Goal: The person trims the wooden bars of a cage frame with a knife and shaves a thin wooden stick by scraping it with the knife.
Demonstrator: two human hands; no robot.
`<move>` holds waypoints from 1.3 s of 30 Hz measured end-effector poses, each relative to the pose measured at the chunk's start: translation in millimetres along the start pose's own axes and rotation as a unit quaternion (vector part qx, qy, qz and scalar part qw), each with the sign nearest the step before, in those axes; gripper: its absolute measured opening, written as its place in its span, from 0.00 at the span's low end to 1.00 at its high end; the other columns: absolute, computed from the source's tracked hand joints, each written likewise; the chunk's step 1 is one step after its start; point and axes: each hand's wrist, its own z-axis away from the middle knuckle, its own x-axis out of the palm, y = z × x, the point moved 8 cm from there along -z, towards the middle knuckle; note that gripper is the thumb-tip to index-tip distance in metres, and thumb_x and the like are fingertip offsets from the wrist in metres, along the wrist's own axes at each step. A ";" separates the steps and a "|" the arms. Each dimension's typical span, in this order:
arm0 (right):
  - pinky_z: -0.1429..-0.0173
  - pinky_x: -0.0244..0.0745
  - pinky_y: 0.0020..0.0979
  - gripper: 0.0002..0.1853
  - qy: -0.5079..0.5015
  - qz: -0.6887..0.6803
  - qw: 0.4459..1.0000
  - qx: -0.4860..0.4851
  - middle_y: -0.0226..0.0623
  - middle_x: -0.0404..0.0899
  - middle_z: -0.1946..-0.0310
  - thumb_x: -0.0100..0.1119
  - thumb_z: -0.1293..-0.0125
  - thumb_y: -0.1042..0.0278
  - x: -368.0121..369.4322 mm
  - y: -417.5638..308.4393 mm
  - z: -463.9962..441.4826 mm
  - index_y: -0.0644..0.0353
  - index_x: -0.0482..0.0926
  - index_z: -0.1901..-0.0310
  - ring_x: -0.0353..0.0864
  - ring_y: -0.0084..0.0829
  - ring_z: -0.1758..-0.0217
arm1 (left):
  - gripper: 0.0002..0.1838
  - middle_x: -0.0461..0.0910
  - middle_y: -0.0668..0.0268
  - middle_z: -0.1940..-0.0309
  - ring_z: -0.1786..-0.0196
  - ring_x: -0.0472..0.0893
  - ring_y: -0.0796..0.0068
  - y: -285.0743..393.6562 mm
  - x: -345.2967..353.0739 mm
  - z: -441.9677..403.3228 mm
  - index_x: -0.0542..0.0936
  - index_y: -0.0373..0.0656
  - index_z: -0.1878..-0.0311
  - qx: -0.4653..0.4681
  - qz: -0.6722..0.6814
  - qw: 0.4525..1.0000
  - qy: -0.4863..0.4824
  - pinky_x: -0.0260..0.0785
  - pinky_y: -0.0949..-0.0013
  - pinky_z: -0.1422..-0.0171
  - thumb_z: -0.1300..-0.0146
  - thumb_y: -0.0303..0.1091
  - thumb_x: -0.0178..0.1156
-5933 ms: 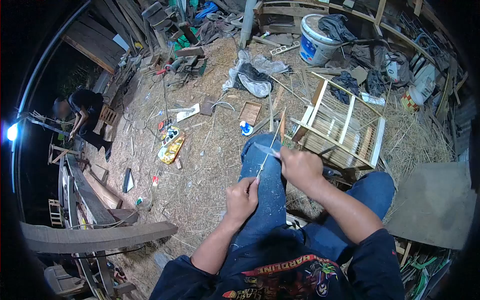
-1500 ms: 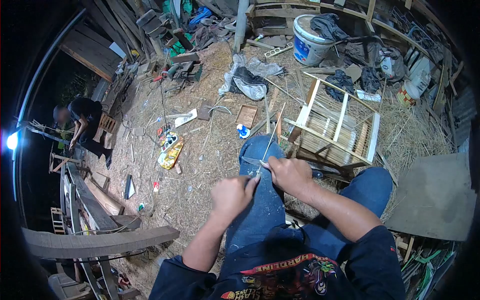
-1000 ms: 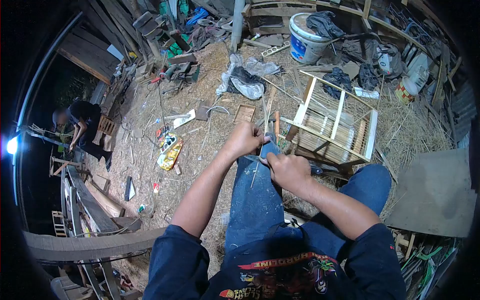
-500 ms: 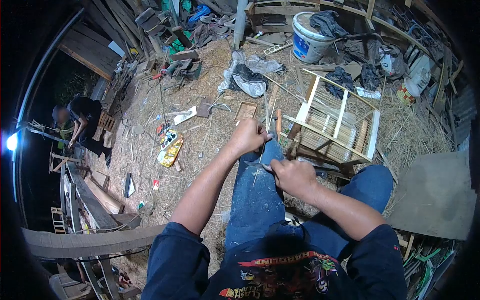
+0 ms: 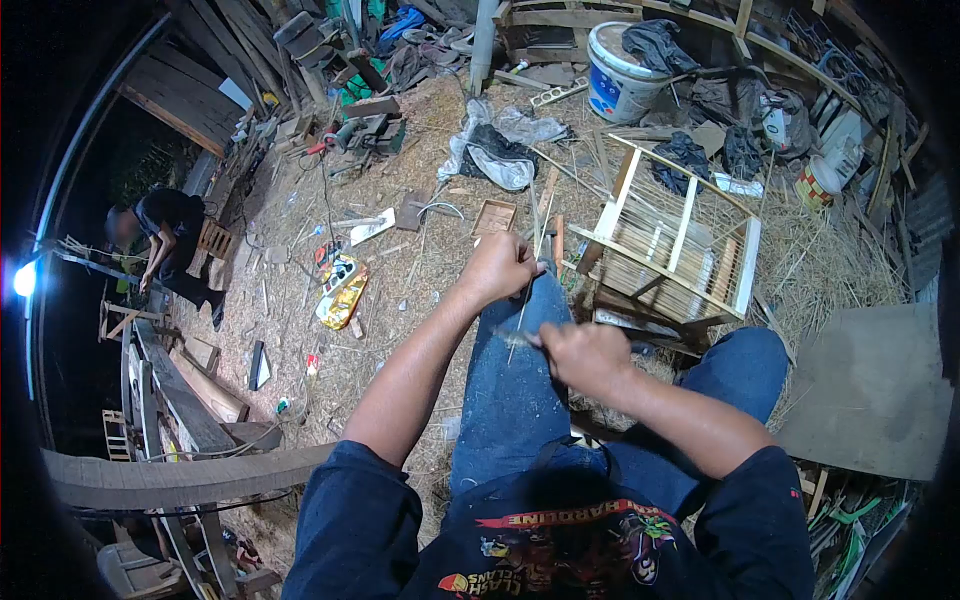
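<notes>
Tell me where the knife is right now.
In the head view, the knife is near the middle, blurred, held in the right hand, at the near end of the stick, over the left thigh.

White bucket (image 5: 612, 92) with blue print up top right, black plastic bag (image 5: 656, 45) on its top. Smaller yellow-and-red pail (image 5: 814, 188) further right, by the clutter. Crumpled white-and-black sheeting (image 5: 500, 165) on the straw-littered floor (image 5: 325, 400); shallow wooden tray (image 5: 494, 218) just below it in view. Yellow packet (image 5: 341, 309) left of that, pale power strip (image 5: 340, 272) touching it (looks like a power strip, anyway). Flat board (image 5: 870, 380) far right. Curved timber beam (image 5: 190, 482) crosses lower left. Lamp (image 5: 25, 278) glaring at left edge; another person (image 5: 172, 232), dark clothes, bent forward.
</notes>
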 end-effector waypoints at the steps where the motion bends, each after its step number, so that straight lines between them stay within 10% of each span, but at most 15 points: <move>1: 0.77 0.83 0.43 0.07 -0.019 0.001 0.999 -0.025 0.43 0.87 0.75 0.56 0.28 0.66 4.9 -6.8 3.1 0.57 0.81 0.61 0.91 0.38 0.74 | 0.16 0.83 0.51 0.79 0.76 0.85 0.59 4.3 -2.0 2.9 0.85 0.36 0.75 -0.001 0.011 1.000 -0.005 0.75 0.55 0.66 0.41 0.38 0.77; 5: 0.79 0.82 0.43 0.06 0.027 -0.014 0.999 0.033 0.41 0.87 0.75 0.56 0.29 0.66 -12.5 12.8 -12.2 0.57 0.81 0.61 0.90 0.40 0.77 | 0.16 0.83 0.62 0.83 0.80 0.84 0.73 0.9 -0.2 0.2 0.85 0.37 0.73 0.021 -0.009 1.000 -0.004 0.74 0.64 0.72 0.37 0.39 0.77; 10: 0.80 0.82 0.42 0.17 0.002 0.007 0.999 -0.054 0.41 0.87 0.76 0.47 0.17 0.59 4.7 -11.6 4.8 0.57 0.81 0.61 0.90 0.39 0.77 | 0.16 0.83 0.62 0.83 0.81 0.83 0.74 0.8 1.5 0.8 0.85 0.38 0.73 0.033 -0.009 0.999 0.008 0.74 0.64 0.73 0.35 0.39 0.76; 24: 0.78 0.82 0.43 0.12 0.019 -0.030 0.999 0.017 0.40 0.86 0.77 0.51 0.21 0.61 -13.2 17.8 -12.0 0.56 0.79 0.62 0.90 0.40 0.77 | 0.17 0.82 0.63 0.84 0.81 0.82 0.75 -8.5 1.8 2.2 0.85 0.37 0.72 0.014 0.022 1.000 0.001 0.73 0.65 0.74 0.32 0.39 0.74; 29: 0.74 0.84 0.45 0.06 0.013 -0.027 0.999 0.040 0.42 0.86 0.76 0.57 0.29 0.65 -6.8 25.3 -14.8 0.57 0.79 0.61 0.91 0.44 0.73 | 0.18 0.82 0.49 0.82 0.77 0.85 0.57 -5.0 -0.2 4.4 0.85 0.32 0.72 -0.014 0.081 0.996 -0.026 0.76 0.54 0.67 0.35 0.39 0.74; 36: 0.75 0.82 0.45 0.05 0.039 -0.032 0.999 0.017 0.41 0.86 0.75 0.59 0.30 0.65 2.5 13.5 -9.6 0.56 0.79 0.61 0.90 0.44 0.74 | 0.17 0.81 0.56 0.83 0.78 0.83 0.67 6.1 -8.9 6.4 0.86 0.34 0.70 0.053 -0.047 0.997 0.026 0.72 0.57 0.70 0.32 0.40 0.72; 39: 0.75 0.81 0.45 0.07 0.041 -0.013 0.999 -0.001 0.39 0.85 0.76 0.61 0.28 0.63 2.7 6.9 -8.2 0.55 0.79 0.62 0.88 0.43 0.76 | 0.16 0.84 0.42 0.73 0.67 0.87 0.43 0.7 -6.2 6.0 0.87 0.32 0.67 0.007 -0.001 1.000 -0.005 0.77 0.47 0.58 0.34 0.40 0.72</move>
